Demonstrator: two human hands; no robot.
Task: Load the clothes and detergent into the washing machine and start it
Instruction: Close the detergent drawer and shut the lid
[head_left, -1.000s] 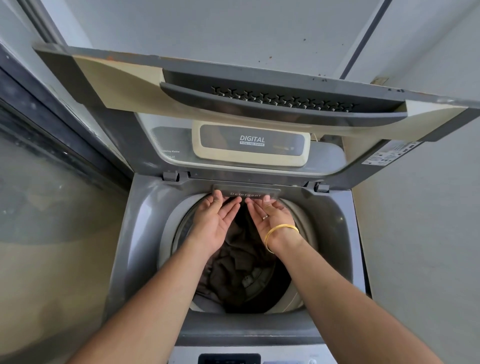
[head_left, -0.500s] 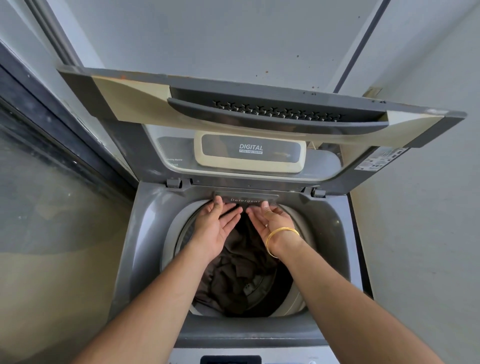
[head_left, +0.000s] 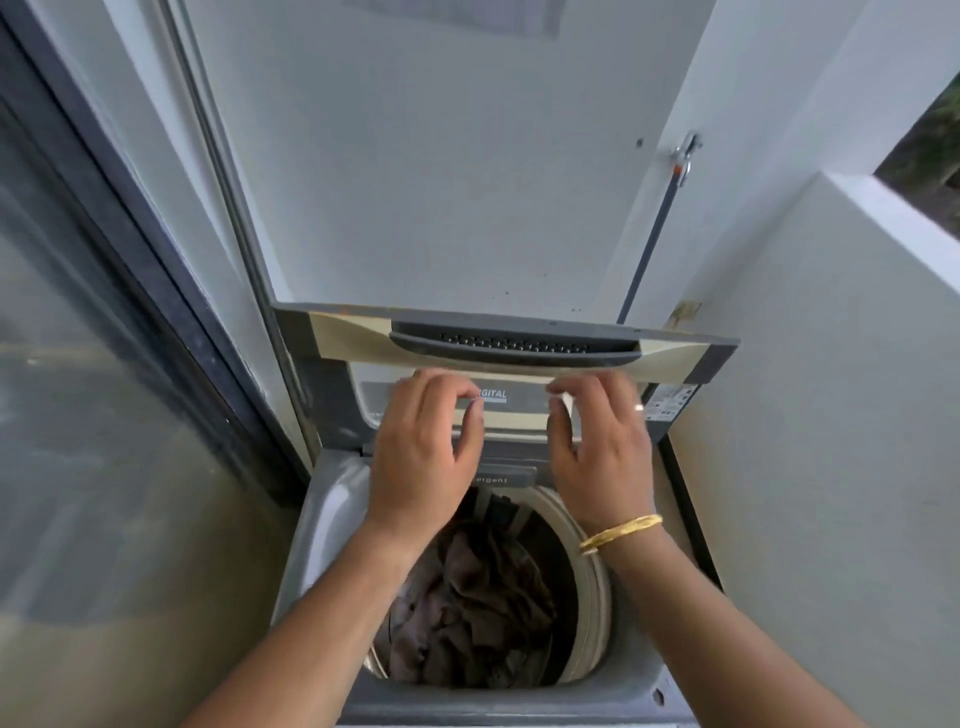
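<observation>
Now both hands (head_left: 423, 457) up at lid (head_left: 353, 338).

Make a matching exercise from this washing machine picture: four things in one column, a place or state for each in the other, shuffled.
1. lid
2. clothes
3. bangle
4. detergent drawer

A. on the right wrist
B. raised open
C. shut, at the back rim of the tub
D. lying in the drum

Pairs: 1-B, 2-D, 3-A, 4-C
</observation>
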